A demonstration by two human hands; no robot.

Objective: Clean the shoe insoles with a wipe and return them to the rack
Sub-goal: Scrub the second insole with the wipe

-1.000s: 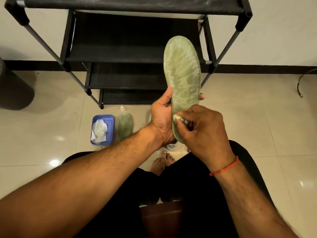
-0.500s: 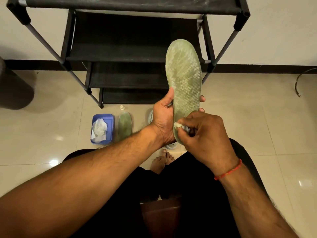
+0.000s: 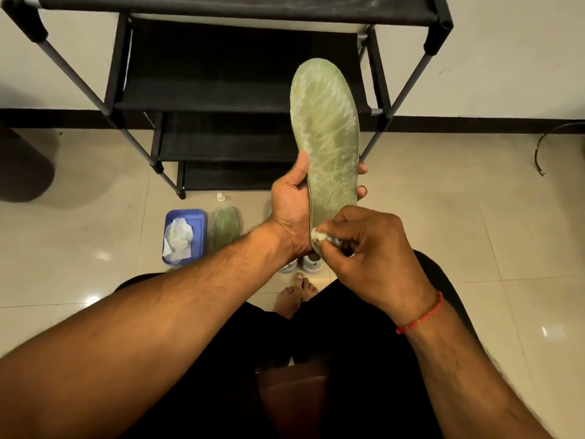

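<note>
The left hand grips a long oval green insole with a mesh-textured face, held upright before the black fabric-shelved rack. The right hand pinches a crumpled white wipe against its heel end.
</note>
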